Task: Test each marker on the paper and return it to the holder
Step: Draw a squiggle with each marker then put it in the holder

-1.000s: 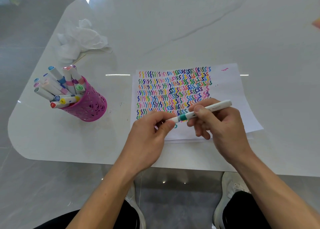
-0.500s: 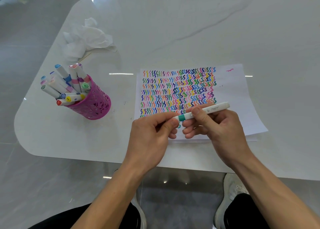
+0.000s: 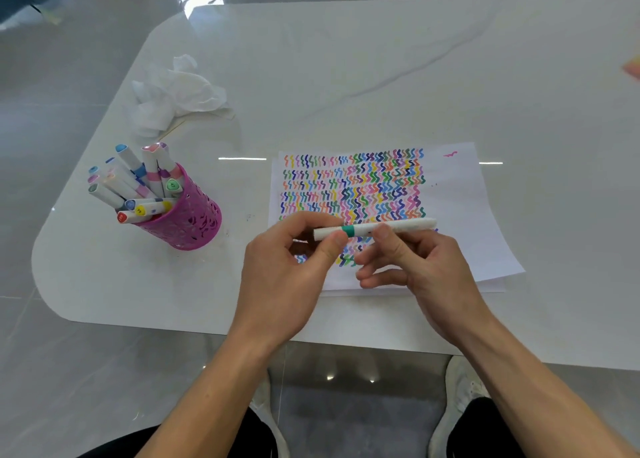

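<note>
A white marker (image 3: 374, 229) with a teal band is held in the air above the near part of the paper (image 3: 453, 198), almost level, its ends pointing to 9 and 3 o'clock. Its 9 o'clock end is pinched by the left hand (image 3: 287, 270) between thumb and curled fingers. The barrel on the 3 o'clock side of the teal band is pinched by the right hand (image 3: 426, 267) between thumb and forefinger, with the remaining fingers loosely bent and slightly apart beneath it. Whether the cap is fully seated cannot be told.

The paper is laid flat on the white table (image 3: 381, 59) and is covered in rows of coloured squiggles; its near edge is partly hidden by both hands. A pink perforated holder (image 3: 188, 222) is stood on the table at 9 o'clock from the paper, well apart from it. The other markers (image 3: 138, 187) are held in it, leaning out towards 10 o'clock. A crumpled white tissue (image 3: 173, 97) is seen at 12 o'clock from the holder. Below the table edge, at 6 o'clock, two white shoes (image 3: 460, 395) are visible on the grey floor.
</note>
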